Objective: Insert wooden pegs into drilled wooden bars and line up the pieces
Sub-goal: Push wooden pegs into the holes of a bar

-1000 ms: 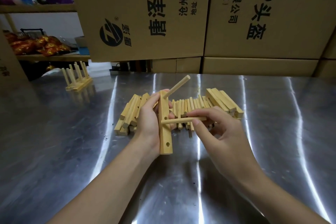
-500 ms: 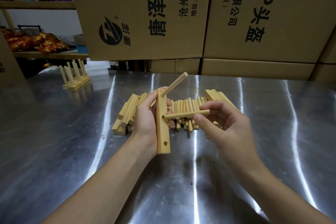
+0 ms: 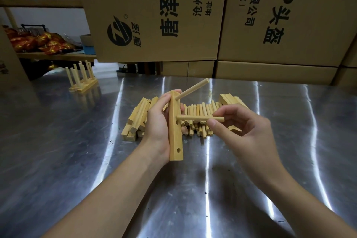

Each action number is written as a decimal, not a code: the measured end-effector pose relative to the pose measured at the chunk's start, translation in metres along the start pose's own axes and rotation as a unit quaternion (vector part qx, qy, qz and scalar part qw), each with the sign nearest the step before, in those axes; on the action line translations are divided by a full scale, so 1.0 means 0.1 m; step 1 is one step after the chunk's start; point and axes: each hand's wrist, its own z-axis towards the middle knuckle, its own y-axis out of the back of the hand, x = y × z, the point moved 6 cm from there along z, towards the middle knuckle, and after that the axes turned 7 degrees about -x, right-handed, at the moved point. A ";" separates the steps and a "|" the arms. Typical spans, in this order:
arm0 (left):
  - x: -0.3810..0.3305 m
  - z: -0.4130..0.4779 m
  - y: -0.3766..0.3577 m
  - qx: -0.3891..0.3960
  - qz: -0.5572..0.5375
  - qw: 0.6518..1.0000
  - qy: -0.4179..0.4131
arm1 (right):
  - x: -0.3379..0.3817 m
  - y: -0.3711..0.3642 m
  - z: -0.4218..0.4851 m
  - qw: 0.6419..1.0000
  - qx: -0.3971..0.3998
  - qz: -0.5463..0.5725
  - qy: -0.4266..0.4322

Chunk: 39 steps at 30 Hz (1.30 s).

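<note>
Tally on the bench: one bar up, two pegs with it.

I count two hands, left hand and right hand. There is one drilled bar with two open holes showing, one seated peg and one free peg. Toward the far edge lie two stacks of bars, left stack and right stack, plus one heap of pegs too dense for me to number. One pegged assembly stands at the far left corner, with roughly six uprights. Behind are two large printed cardboard boxes.

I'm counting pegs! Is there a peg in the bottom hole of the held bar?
No, the hole near the bar's lower end is plainly empty; a peg stands near its top.
</note>
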 end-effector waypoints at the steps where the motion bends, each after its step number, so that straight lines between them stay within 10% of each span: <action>1: 0.00 0.00 0.00 0.000 -0.002 1.000 0.001 | 0.02 -0.01 0.00 1.000 0.010 -0.012 0.012; 39: -0.11 -0.25 -0.24 0.060 0.137 0.980 -0.128 | -0.04 -0.12 -0.08 0.929 0.152 -0.325 0.094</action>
